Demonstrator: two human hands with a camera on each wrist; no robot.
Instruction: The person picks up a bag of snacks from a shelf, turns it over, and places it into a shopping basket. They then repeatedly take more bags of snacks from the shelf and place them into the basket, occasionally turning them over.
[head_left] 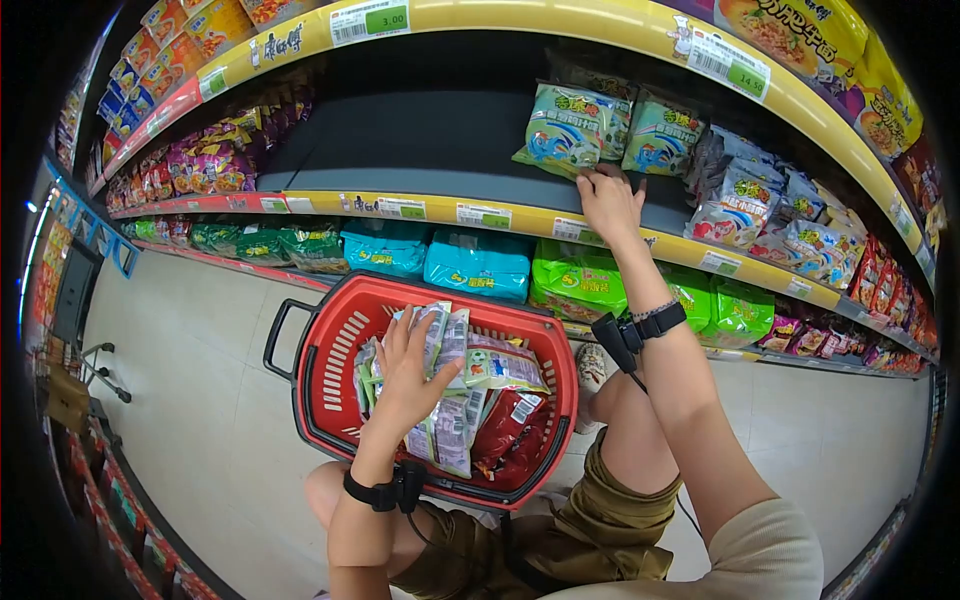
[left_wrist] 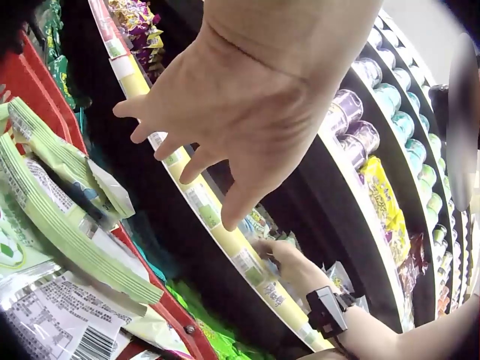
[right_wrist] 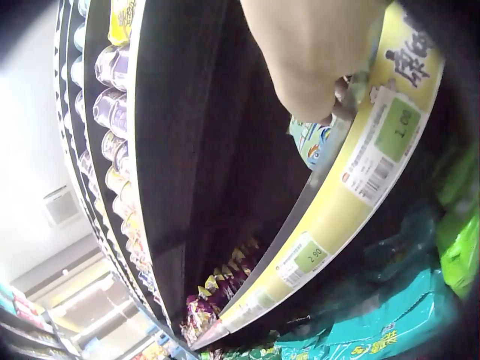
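Observation:
In the head view my right hand (head_left: 613, 205) is at the shelf front, fingers curled at the lower edge of a pale green snack bag (head_left: 563, 130) with a blue pony on it. The right wrist view shows those bent fingertips against the bag (right_wrist: 311, 142), partly hidden by the hand. My left hand (head_left: 403, 370) is spread, fingers extended, over the red shopping basket (head_left: 310, 400). Beneath it lie several snack bags (head_left: 437, 435), pale with printed backs, and dark red packets (head_left: 510, 435). The left wrist view shows the left hand (left_wrist: 232, 112) holding nothing.
More pony bags (head_left: 662, 135) stand right of my right hand, beside grey-white bags (head_left: 735, 200). A yellow price rail (head_left: 440, 210) edges the shelf. Below are blue (head_left: 478, 265) and green multipacks (head_left: 575, 280). An upper shelf rail (head_left: 560, 18) curves overhead. My knees flank the basket.

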